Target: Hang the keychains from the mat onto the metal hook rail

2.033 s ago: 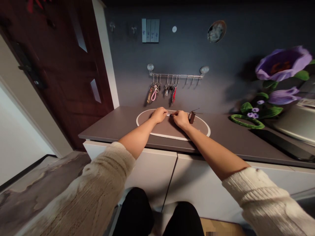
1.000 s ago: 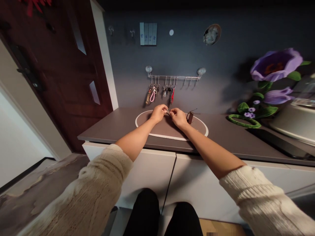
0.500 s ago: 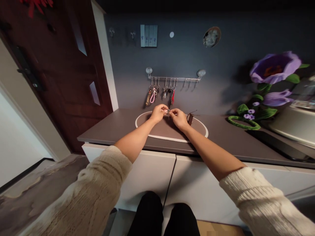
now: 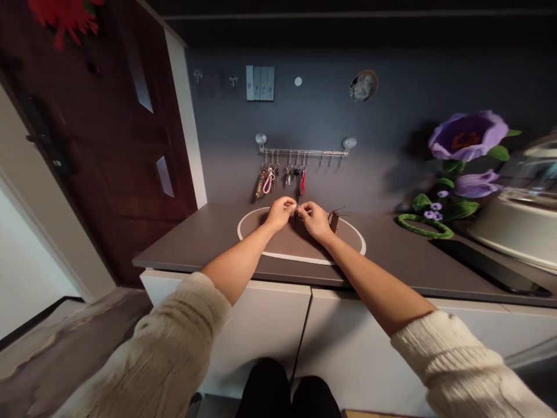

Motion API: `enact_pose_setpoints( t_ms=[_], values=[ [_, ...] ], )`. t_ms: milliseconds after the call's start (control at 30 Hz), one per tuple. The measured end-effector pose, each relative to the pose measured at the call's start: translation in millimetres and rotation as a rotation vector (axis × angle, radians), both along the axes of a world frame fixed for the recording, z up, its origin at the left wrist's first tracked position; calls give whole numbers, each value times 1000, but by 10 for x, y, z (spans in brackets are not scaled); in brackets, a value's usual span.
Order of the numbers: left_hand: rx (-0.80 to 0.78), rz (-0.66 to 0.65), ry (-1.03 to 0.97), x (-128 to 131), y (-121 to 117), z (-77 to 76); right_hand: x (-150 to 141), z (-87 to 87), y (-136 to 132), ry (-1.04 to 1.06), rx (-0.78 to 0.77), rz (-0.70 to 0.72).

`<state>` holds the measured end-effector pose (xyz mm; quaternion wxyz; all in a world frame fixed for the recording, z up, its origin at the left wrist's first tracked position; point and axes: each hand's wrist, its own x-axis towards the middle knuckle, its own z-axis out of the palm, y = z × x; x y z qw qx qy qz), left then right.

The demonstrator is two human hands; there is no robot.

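Observation:
My left hand [image 4: 280, 212] and my right hand [image 4: 315, 220] meet above the oval mat [image 4: 261, 249] on the dark counter. Both pinch a small set of keys [image 4: 296, 212] between their fingertips, a little above the mat. A small brown key fob [image 4: 334, 220] lies on the mat just right of my right hand. On the wall behind, a metal hook rail [image 4: 303, 152] holds several bunches of keys [image 4: 281, 177] on its left hooks; the right hooks are bare.
A dark wooden door [image 4: 100, 151] stands at the left. Purple artificial flowers [image 4: 465, 151] with a green coil sit at the counter's right, beside a metal appliance [image 4: 517, 220]. White cabinet fronts [image 4: 270, 325] are below the counter. Light switches [image 4: 260, 83] hang on the grey wall.
Both hands have lifted slightly off the mat with the keys pinched between them. The camera has tilted up, so the counter and wall sit lower in view.

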<state>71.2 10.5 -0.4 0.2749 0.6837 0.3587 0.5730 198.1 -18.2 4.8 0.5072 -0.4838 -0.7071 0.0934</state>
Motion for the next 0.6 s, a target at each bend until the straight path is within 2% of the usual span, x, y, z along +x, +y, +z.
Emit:
enact_pose_setpoints(
  t_ms=[167,367,467,600],
  values=[
    [115,97,184,26,11,-48,13,30,-18,-66,73,-66],
    [143,231,349,41,-18,-49,24,99,-15,-85,122,-143],
    [115,276,368,48,-20,-48,28,218,-14,-57,137,-150],
    [74,252,389,65,-18,-54,63,462,30,-40,109,-135]
  ],
)
